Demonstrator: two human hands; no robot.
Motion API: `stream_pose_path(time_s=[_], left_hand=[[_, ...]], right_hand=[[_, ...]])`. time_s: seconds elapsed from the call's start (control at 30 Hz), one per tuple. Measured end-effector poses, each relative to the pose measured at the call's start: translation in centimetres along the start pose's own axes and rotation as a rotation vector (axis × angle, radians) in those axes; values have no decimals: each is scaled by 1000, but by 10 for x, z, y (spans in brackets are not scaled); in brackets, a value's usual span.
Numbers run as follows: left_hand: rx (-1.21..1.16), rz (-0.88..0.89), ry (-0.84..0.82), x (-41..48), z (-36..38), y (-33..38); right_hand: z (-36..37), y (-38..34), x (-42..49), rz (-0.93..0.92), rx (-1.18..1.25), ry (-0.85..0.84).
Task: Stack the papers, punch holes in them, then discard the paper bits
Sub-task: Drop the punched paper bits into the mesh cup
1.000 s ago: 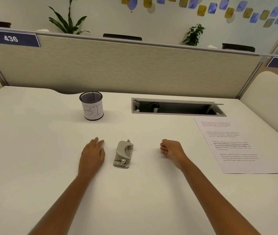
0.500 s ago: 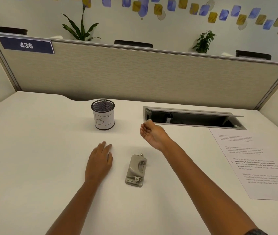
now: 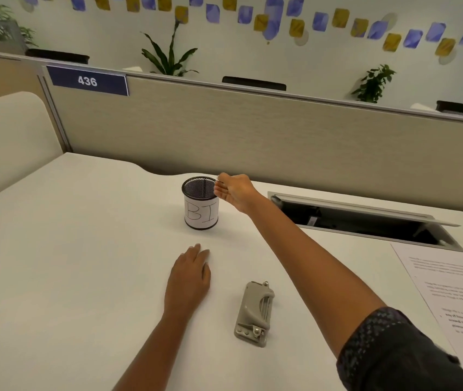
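**Right hand at the cup rim, left hand flat on the desk**

The mesh cup (image 3: 200, 203) is the landmark: a black wire cup wrapped in white paper lettered "BI", standing upright on the white desk (image 3: 63, 263) toward the far edge, in front of the beige partition (image 3: 253, 131).

Nearer the camera than the cup and slightly to its left, the left hand (image 3: 190, 275) lies palm down on the desk, fingers straight and close together, pointing toward the cup; it holds nothing.

Nearer still and to the right of the cup, the grey punch (image 3: 254, 313) lies flat on the desk, just right of the left hand and apart from it.

The right hand (image 3: 234, 190) reaches across to the cup's right rim, palm turned left toward the cup, fingers loosely curled with their tips gathered over the rim edge. Whether any paper bits are pinched in the fingertips cannot be told. A dark patterned sleeve (image 3: 394, 351) covers the upper arm.

Right of the cup, an open cable hatch (image 3: 366, 218) is sunk into the desk.

Far right of the cup, beyond the hatch, the printed papers (image 3: 450, 294) lie flat on the desk, cut by the frame edge.
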State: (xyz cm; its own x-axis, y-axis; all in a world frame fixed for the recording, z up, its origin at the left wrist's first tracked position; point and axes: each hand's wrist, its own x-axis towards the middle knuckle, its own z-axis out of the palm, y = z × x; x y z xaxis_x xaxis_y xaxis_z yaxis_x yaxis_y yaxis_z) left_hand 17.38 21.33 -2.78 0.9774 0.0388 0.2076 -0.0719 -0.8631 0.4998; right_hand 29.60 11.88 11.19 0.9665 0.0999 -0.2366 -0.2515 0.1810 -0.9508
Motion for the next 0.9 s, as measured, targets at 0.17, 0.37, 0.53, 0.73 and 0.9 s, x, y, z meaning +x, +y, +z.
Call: stream_pose_path(time_s=[0.17, 0.37, 0.53, 0.73, 0.9], left_hand=[[21, -3, 8, 1, 3, -1], [20, 6, 16, 0, 4, -2], [21, 9, 18, 2, 4, -1], [22, 5, 4, 0, 4, -2], [17, 11, 16, 0, 3, -1]], right_hand=[[9, 2, 16, 4, -42, 27], [16, 6, 29, -27, -265, 128], [15, 6, 29, -75, -332, 123], [17, 7, 26, -96, -339, 102], [16, 5, 24, -95, -329, 103]])
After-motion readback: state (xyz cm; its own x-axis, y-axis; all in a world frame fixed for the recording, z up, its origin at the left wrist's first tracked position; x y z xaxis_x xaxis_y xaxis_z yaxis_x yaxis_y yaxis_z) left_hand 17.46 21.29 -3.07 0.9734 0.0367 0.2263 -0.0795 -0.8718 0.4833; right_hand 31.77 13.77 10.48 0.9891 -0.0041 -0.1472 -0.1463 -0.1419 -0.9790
